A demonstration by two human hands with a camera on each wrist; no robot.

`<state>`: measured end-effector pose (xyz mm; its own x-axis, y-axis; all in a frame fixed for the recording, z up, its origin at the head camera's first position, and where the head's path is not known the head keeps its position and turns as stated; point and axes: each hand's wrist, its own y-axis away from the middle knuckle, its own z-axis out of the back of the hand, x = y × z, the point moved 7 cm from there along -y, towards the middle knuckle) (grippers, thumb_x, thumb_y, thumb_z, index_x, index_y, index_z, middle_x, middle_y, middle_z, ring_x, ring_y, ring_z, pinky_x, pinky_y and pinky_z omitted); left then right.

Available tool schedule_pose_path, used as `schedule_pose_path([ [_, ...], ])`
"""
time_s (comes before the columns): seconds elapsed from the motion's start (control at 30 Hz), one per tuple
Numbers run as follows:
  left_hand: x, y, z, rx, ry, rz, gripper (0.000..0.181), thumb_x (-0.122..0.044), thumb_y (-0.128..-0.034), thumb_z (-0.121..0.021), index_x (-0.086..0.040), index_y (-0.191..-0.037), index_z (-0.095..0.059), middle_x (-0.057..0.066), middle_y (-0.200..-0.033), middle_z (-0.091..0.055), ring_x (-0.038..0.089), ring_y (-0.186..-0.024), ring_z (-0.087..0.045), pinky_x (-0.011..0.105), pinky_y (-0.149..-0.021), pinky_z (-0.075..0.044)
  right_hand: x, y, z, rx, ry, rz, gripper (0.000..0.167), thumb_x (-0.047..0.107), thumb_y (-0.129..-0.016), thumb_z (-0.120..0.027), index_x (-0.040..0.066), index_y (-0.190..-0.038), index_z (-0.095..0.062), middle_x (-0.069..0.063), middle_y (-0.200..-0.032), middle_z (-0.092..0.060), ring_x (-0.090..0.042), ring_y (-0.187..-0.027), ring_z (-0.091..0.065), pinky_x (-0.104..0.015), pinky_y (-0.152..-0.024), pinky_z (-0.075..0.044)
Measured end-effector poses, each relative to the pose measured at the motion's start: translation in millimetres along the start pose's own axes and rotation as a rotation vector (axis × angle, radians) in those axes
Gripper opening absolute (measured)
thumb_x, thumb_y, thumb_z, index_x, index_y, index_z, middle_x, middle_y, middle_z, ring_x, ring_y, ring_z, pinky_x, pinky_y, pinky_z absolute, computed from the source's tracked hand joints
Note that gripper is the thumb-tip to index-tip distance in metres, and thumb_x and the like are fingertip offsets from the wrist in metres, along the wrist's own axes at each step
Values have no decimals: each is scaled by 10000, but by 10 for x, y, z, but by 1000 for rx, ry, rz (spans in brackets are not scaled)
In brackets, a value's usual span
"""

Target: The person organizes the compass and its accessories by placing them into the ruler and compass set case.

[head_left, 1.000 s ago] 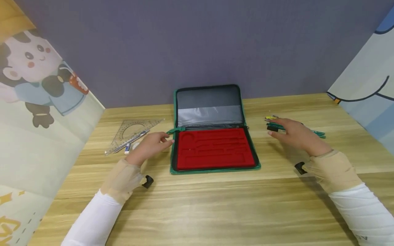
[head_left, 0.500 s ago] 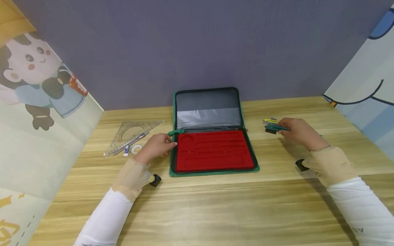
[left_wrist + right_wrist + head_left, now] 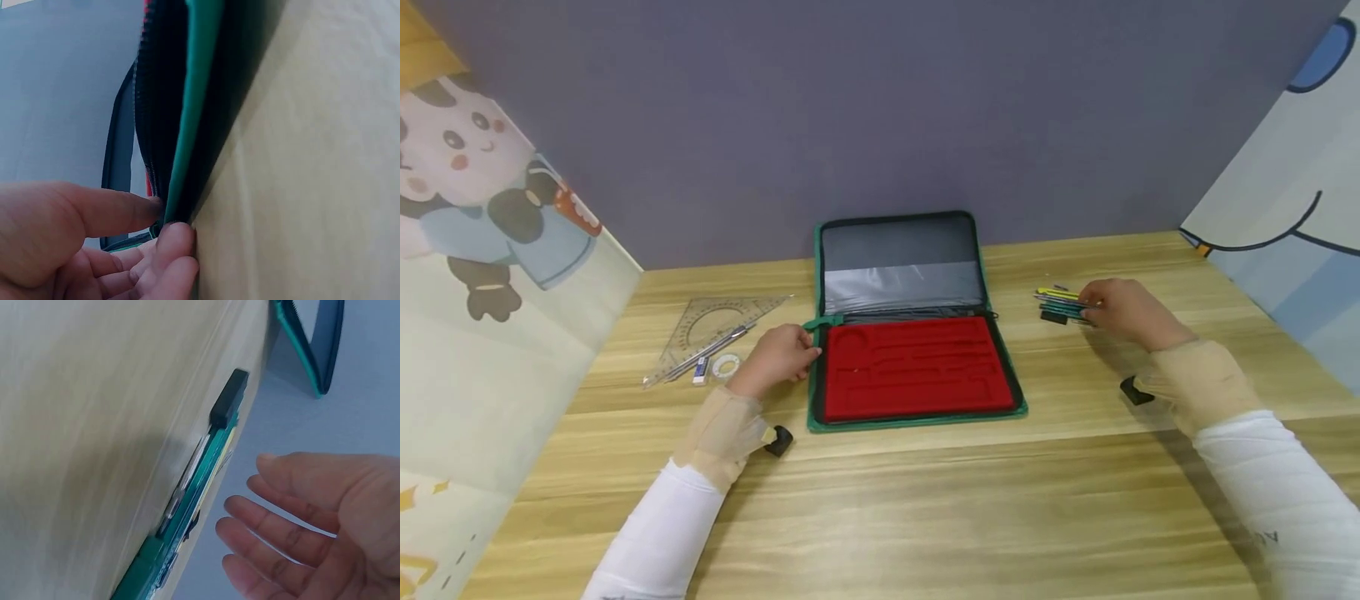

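A green zip case lies unfolded at the middle of the table, its red tray moulded with shaped hollows. My left hand is at its left side; in the left wrist view, thumb and fingers pinch the green edge. To the right, my right hand hovers by a bundle of green pencils. In the right wrist view its fingers are loosely bent and apart from the pencils, holding nothing. A small black block sits against the bundle, along with a yellow stick.
Left of the case lie a clear set square, slim silver tools across it, a small eraser and a white ring. A grey partition stands behind the table, with printed panels on both sides.
My left hand has come in against the case's left edge and taken hold of it. My right hand has shifted slightly, its fingers drawn closer together beside the pencils.
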<state>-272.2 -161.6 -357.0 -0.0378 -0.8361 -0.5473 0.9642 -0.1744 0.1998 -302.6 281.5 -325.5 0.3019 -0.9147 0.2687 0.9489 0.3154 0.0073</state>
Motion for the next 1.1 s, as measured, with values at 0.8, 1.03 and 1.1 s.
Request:
schedule_pose_path([
  [0.8,15,9,-42,37,34,3,184,-158,-933,-558,13,-993,-529,42,-659,-554,123,-546,-499,241,-534,-421,-266,-189,81,-71,5,-26,192,-12,-870,-567,-123,-1013,-629,-307,-947,-636,-431,-842,-605,-531,-733,-482],
  [1.03,15,8,-36,38,38,-8,179,-151,-935,-554,16,-992,-526,43,-660,-551,130,-559,-490,245,-538,-413,-297,-247,33,-34,48,19,170,-24,-850,-600,-107,-991,-649,-282,-927,-652,-419,-835,-616,-523,-732,-490],
  [1.1,9,4,-38,38,35,-11,180,-153,-935,-554,15,-992,-527,44,-665,-553,130,-566,-494,245,-541,-416,-320,-254,30,-22,55,17,174,-26,-844,-599,-108,-989,-647,-284,-930,-649,-422,-838,-614,-528,-736,-487],
])
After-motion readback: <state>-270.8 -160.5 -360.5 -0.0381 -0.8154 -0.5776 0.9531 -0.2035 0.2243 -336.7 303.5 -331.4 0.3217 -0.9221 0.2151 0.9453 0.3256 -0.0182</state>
